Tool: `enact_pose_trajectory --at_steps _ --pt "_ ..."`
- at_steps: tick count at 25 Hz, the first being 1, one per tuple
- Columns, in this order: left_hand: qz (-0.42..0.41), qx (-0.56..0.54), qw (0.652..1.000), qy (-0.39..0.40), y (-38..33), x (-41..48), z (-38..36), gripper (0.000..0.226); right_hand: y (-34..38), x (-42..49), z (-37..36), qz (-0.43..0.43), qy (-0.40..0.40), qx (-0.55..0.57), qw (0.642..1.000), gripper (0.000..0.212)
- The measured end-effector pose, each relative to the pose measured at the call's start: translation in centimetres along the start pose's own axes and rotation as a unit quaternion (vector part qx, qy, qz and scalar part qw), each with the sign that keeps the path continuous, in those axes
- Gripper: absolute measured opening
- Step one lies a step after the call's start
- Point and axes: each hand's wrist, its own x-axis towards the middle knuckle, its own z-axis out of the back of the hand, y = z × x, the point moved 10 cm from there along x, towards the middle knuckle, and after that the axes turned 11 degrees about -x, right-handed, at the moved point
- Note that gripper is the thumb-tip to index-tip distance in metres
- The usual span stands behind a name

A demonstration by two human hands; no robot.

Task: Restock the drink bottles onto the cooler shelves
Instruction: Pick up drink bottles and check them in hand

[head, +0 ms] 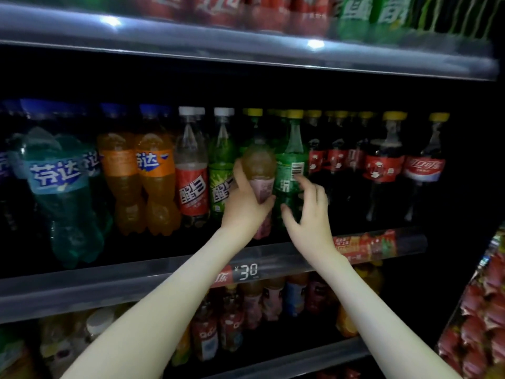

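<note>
The left hand (246, 206) grips a pink-labelled bottle (259, 165) upright over the front of the middle shelf (109, 274), against the yellow-capped row. The right hand (308, 214) hovers beside it, fingers (306, 184) spread and holding nothing, before a green bottle (291, 157); whether they touch it is unclear.

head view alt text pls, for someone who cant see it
The left hand grips a pink-labelled brown bottle upright at the middle cooler shelf, while the open right hand reaches toward the green bottle beside it. Orange soda bottles stand to the left of them and cola bottles to the right.
</note>
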Motion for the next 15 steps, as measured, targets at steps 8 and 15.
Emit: enact_pose_trajectory --at_steps 8,15 --pt "-0.360 0.008 0.933 0.022 -7.9 -7.3 0.6 0.081 2.8 -1.4 3.6 -0.004 0.057 0.232 0.971 0.068" --pt "-0.387 -0.076 0.918 0.053 -7.6 -13.8 3.1 0.060 1.0 -7.3 9.1 -0.054 -0.078 0.242 0.966 0.068"
